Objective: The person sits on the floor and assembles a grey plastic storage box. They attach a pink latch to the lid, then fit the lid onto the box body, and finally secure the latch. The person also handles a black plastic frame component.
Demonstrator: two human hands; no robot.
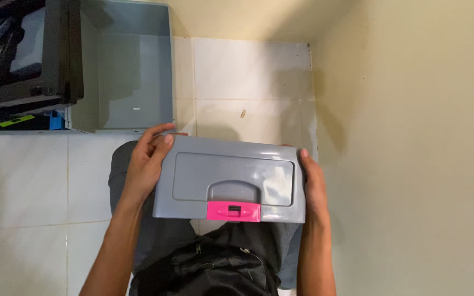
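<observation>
Seemingly mid-carry, left hand (146, 164) and right hand (314, 183), fingers clamped on its short ends, hold a closed grey plastic toolbox with pink latch (231, 178) above the lap, near an open grey bin (133, 71); next needs level, steady grip

The rectangular grey plastic lid (231, 178) looks smooth and faintly glossy, its pink plastic latch (233, 211) shinier; the pale floor tiles (248, 71) are smooth, glazed ceramic.

The lid (231, 178) sat over the lap, left hand (146, 164) on its left edge, right hand (315, 189) on the right. Open bin (133, 71) was far left on the floor (248, 71), wall (412, 137) to the right.
</observation>
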